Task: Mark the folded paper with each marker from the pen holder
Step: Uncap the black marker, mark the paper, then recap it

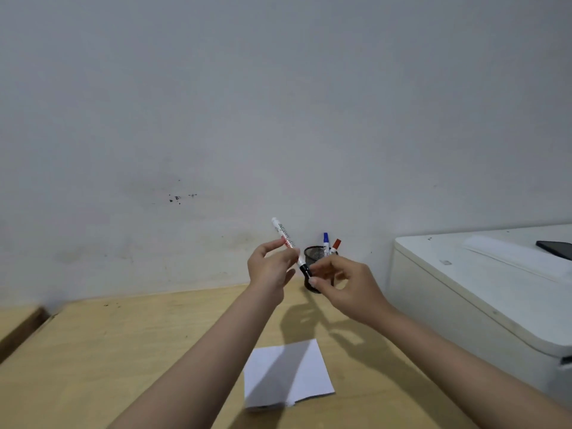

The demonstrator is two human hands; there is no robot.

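I hold a white marker (284, 235) with a black cap up in the air, slanted, its white end pointing up and left. My left hand (270, 267) grips its barrel. My right hand (343, 287) pinches the black cap (305, 270) at the lower end. Just behind my hands a black mesh pen holder (313, 252) stands by the wall, with a blue marker (325, 240) and a red marker (335, 244) sticking out. The folded white paper (288, 374) lies flat on the wooden table (123, 342), nearer to me, below my forearms.
A white printer (483, 289) fills the right side, with a dark phone (555, 247) lying on its top. A bare grey wall rises directly behind the table. At the far left the table drops off at a dark wooden edge (21, 331).
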